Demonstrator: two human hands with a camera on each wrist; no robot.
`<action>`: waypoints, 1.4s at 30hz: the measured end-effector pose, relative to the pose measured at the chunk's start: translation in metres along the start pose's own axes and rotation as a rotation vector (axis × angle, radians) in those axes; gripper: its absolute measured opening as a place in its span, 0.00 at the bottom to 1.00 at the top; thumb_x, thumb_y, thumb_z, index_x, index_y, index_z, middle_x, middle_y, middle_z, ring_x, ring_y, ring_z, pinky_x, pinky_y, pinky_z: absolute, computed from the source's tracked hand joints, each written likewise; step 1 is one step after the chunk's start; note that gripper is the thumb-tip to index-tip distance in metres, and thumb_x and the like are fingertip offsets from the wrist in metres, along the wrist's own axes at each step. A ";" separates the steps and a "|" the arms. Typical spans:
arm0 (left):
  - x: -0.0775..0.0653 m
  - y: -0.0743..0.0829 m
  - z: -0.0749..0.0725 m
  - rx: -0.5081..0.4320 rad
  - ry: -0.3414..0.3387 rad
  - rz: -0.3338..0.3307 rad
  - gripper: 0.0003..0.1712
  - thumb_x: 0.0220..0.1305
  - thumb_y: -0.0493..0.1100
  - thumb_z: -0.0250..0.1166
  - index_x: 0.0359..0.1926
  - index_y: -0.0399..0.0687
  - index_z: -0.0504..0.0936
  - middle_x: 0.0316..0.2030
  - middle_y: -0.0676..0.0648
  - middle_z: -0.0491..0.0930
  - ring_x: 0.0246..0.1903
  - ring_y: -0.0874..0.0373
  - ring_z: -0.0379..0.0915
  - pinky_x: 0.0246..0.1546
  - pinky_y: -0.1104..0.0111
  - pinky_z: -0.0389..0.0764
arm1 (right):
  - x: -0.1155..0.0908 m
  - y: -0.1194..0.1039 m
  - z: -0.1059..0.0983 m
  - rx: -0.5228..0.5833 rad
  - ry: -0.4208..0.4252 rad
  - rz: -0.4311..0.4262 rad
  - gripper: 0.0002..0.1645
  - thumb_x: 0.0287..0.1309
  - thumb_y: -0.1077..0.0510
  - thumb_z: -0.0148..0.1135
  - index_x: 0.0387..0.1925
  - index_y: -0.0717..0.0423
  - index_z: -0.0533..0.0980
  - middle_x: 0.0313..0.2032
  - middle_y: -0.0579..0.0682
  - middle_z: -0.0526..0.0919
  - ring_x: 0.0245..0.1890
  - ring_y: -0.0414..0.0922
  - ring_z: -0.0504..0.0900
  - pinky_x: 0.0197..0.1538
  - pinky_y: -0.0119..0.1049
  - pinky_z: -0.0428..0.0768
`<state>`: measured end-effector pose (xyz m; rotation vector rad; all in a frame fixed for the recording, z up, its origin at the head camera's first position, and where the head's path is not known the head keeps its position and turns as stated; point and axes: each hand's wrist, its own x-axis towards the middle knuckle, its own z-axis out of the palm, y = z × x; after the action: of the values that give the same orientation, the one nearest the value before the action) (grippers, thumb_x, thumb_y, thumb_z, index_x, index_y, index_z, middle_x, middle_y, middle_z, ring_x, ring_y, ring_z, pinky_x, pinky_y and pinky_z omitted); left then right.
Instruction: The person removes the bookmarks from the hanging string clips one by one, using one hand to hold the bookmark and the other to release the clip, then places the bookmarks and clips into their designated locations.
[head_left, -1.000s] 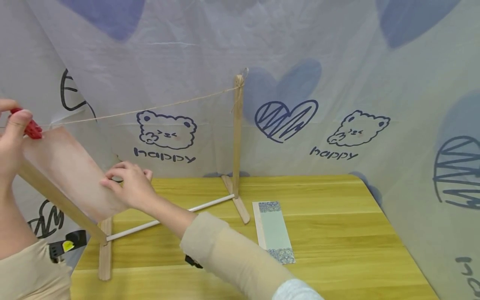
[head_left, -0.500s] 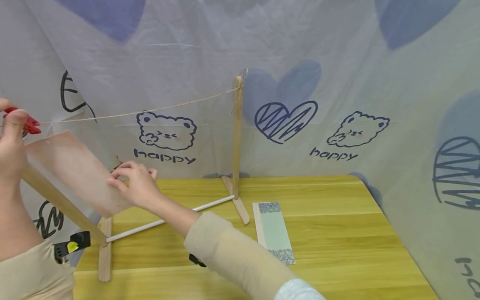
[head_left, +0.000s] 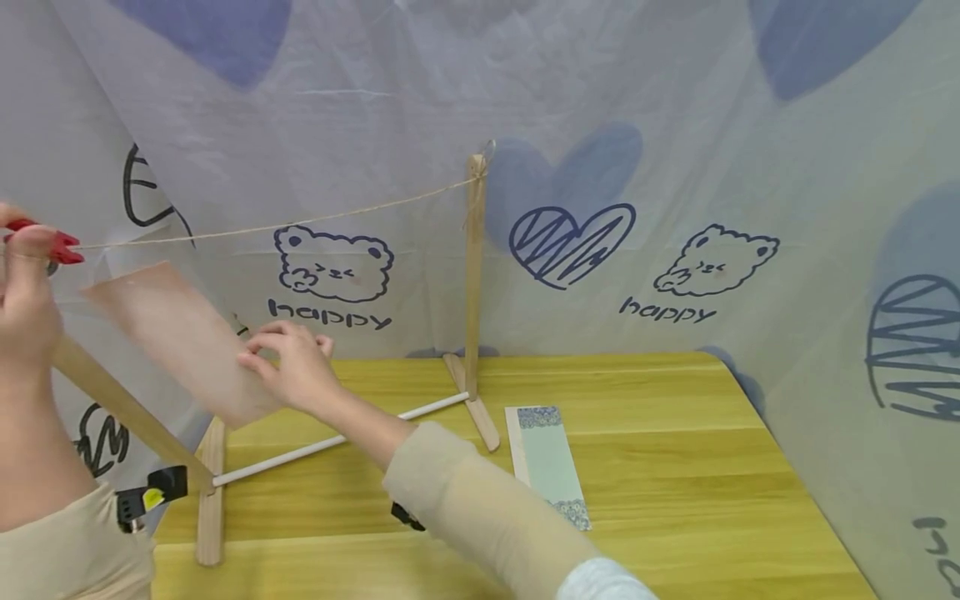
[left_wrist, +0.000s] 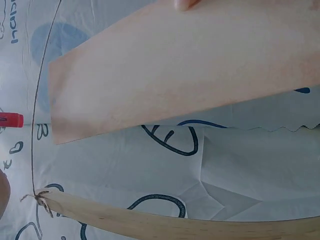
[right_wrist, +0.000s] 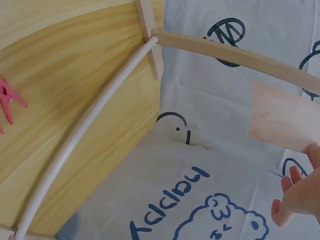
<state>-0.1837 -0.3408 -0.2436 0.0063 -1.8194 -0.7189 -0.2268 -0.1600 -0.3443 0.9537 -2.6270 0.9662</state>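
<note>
My left hand (head_left: 28, 292) pinches a red clothespin (head_left: 63, 247) at the left end of the string (head_left: 300, 223), near the post top. A pinkish-beige sheet of paper (head_left: 180, 342) hangs tilted below the string, its upper edge apart from both string and clothespin. On the sheet's right edge, the thumb and fingers of my right hand (head_left: 288, 362) pinch it. The left wrist view has the sheet (left_wrist: 175, 70) spread across it, with the red clothespin (left_wrist: 11, 120) beyond the string. In the right wrist view the sheet (right_wrist: 282, 120) ends at my fingers.
The string is tied to a wooden post (head_left: 476, 275) at right and a nearer wooden post (head_left: 127, 408) at left. A white rod (head_left: 300, 450) joins their feet. A pale green card (head_left: 551, 467) with patterned ends lies on the table (head_left: 675, 483). Another clothespin (right_wrist: 7, 100) lies there.
The sheet and my right hand have moved right and away from the clothespin and string. My left hand has stayed near the left post with the clothespin.
</note>
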 end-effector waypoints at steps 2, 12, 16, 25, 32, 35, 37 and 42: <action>-0.002 0.003 -0.001 0.046 0.001 0.031 0.12 0.64 0.46 0.53 0.33 0.45 0.80 0.30 0.80 0.60 0.32 0.84 0.54 0.39 0.85 0.55 | -0.001 0.003 -0.001 0.005 0.005 0.001 0.12 0.57 0.43 0.54 0.37 0.39 0.80 0.51 0.36 0.76 0.51 0.33 0.69 0.49 0.31 0.54; -0.013 0.026 0.002 0.083 0.021 0.078 0.29 0.60 0.57 0.52 0.42 0.32 0.74 0.34 0.61 0.72 0.45 0.57 0.67 0.53 0.73 0.60 | -0.004 0.026 -0.002 0.014 0.062 0.020 0.13 0.56 0.44 0.56 0.37 0.43 0.80 0.51 0.41 0.76 0.52 0.38 0.70 0.51 0.34 0.56; -0.018 0.031 0.002 0.113 -0.029 0.092 0.31 0.61 0.60 0.50 0.45 0.33 0.71 0.36 0.36 0.72 0.44 0.40 0.64 0.55 0.69 0.61 | -0.006 0.035 -0.004 0.024 0.084 0.021 0.12 0.56 0.45 0.56 0.36 0.44 0.81 0.51 0.42 0.76 0.52 0.39 0.70 0.51 0.35 0.56; -0.027 0.033 0.012 -0.012 0.034 0.176 0.33 0.58 0.61 0.54 0.41 0.31 0.72 0.34 0.29 0.72 0.46 0.44 0.65 0.57 0.72 0.59 | -0.013 0.049 -0.007 0.006 0.146 -0.004 0.12 0.55 0.46 0.58 0.35 0.46 0.81 0.52 0.43 0.76 0.52 0.40 0.69 0.52 0.37 0.56; -0.032 0.039 0.021 -0.099 0.136 0.264 0.38 0.52 0.68 0.55 0.33 0.32 0.71 0.54 0.52 0.57 0.57 0.48 0.49 0.64 0.57 0.44 | -0.019 0.063 -0.005 -0.036 0.189 -0.011 0.11 0.55 0.45 0.58 0.33 0.45 0.81 0.54 0.42 0.74 0.58 0.42 0.64 0.55 0.44 0.56; -0.037 0.039 0.023 -0.073 0.136 0.301 0.36 0.55 0.66 0.55 0.34 0.32 0.71 0.51 0.54 0.57 0.57 0.47 0.48 0.63 0.55 0.42 | -0.021 0.069 -0.005 -0.038 0.215 -0.015 0.11 0.55 0.45 0.58 0.33 0.45 0.82 0.54 0.43 0.73 0.59 0.43 0.63 0.56 0.46 0.55; -0.040 0.039 0.025 -0.070 0.149 0.321 0.34 0.56 0.65 0.55 0.34 0.33 0.72 0.50 0.53 0.58 0.56 0.46 0.47 0.62 0.53 0.39 | -0.023 0.072 -0.005 -0.036 0.235 -0.016 0.11 0.54 0.46 0.59 0.32 0.45 0.82 0.55 0.43 0.73 0.60 0.43 0.62 0.57 0.47 0.54; -0.047 0.037 0.033 -0.057 0.215 0.353 0.35 0.55 0.67 0.55 0.31 0.35 0.72 0.47 0.51 0.60 0.54 0.46 0.50 0.57 0.48 0.34 | -0.028 0.079 -0.004 -0.051 0.265 -0.002 0.10 0.54 0.47 0.60 0.31 0.46 0.82 0.56 0.43 0.71 0.63 0.44 0.58 0.59 0.49 0.53</action>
<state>-0.1824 -0.2791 -0.2732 -0.2597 -1.5407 -0.4971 -0.2544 -0.0971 -0.3922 0.7586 -2.4174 0.9481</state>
